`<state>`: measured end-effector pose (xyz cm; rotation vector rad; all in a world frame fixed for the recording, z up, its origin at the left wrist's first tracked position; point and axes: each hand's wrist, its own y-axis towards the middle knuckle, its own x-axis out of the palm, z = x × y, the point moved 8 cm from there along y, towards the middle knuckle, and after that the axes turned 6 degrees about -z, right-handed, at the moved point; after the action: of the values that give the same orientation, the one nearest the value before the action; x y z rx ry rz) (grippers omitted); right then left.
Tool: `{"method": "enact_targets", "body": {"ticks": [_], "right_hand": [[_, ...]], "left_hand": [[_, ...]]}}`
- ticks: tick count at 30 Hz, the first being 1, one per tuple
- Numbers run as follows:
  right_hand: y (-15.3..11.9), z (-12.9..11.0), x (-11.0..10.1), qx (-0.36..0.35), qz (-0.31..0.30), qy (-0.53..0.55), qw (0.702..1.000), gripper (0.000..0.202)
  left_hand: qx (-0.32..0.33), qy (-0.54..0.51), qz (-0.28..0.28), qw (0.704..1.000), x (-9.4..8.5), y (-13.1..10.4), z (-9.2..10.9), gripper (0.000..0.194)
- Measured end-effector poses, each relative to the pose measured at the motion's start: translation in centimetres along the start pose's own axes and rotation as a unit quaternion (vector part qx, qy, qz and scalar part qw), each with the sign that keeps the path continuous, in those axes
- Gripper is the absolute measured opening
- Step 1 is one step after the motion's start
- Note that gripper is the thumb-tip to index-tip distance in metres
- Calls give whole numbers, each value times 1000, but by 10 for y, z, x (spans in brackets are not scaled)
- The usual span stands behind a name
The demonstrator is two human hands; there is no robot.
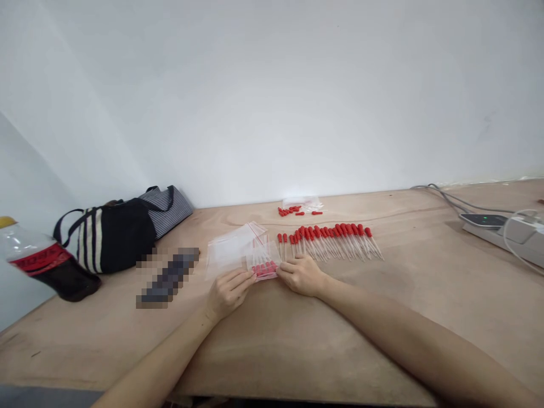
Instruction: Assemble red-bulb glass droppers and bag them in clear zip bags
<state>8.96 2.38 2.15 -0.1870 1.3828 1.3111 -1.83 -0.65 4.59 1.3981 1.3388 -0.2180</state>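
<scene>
- Head view: pinching bag (267, 276) of droppers (263, 266) with left hand (230, 292) and right hand (302, 275), inward from front edge of surface (348, 351)
- Likely light, limp, slippery
- Best held by near corners

Two hands (232, 289), one bottle (46, 259) (droppers (332, 232): dozens)
</scene>
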Motion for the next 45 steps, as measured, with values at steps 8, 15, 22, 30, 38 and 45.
{"method": "enact_targets", "body": {"ticks": [8, 15, 22, 30, 38, 45], "right_hand": [[-9, 2, -18, -40, 103, -54, 992, 21], [-10, 1, -14, -69, 91, -43, 993, 21], [-8, 1, -16, -49, 95, -51, 993, 15], [-7, -2, -15, -63, 109, -26, 992, 23], [-3, -2, -15, -21, 103, -39, 994, 17], [-2, -3, -13, -36, 95, -27, 994, 22]], "left_hand": [[1, 23, 36, 999, -5, -2, -3, 18], [23, 30, 39, 999, -4, 6, 1, 9], [80, 43, 47, 995, 0, 5, 7, 15], [61, 26, 56, 996, -2, 9, 8, 10], [73, 9, 46, 996, -2, 15, 11, 10], [42, -7, 27, 999, 10, 19, 6, 11]]}}
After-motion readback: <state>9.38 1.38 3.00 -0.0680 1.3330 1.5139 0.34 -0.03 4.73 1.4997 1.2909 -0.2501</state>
